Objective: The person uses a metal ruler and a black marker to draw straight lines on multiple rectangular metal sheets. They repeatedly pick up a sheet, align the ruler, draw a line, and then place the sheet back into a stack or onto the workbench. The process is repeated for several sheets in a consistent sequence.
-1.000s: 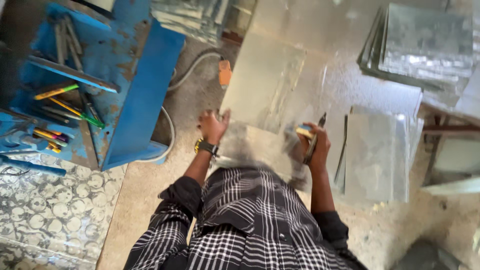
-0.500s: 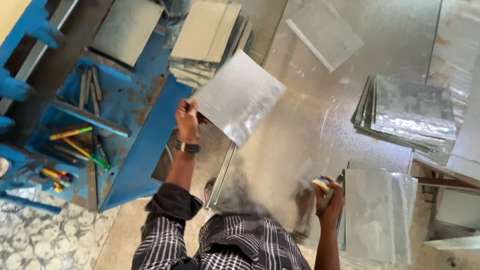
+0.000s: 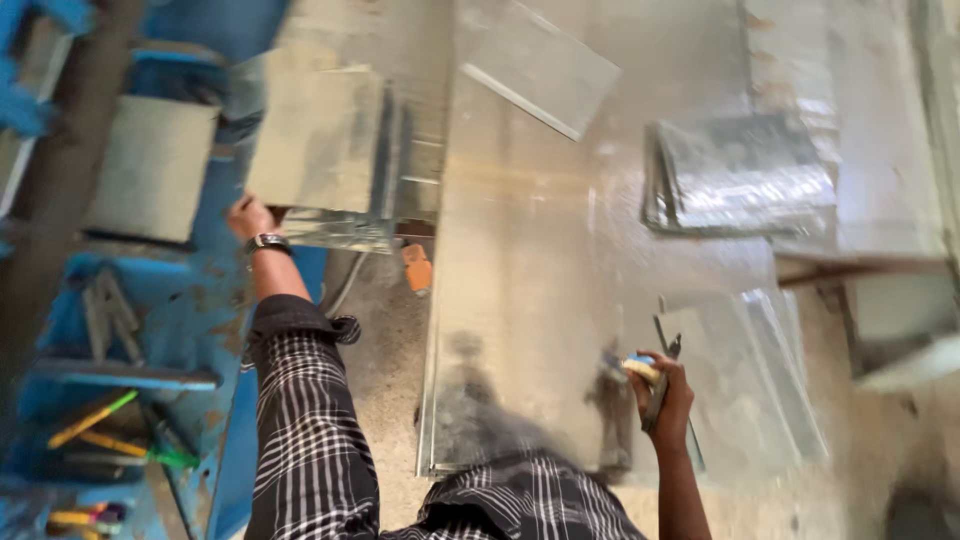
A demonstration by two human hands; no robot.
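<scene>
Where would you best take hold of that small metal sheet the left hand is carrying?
Probably by its near corner, coming from the person's side, as the left hand does now. The cut sheet is thin, flat and wide, so fingers can only pinch an edge, thumb above and the rest beneath.

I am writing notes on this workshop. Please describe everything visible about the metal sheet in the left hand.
The metal sheet is a flat, roughly square piece of dull grey, slightly shiny metal. The left hand grips its lower left corner and holds it over a stack of similar sheets, beside the blue rack. Motion blur hides finer detail.
</scene>
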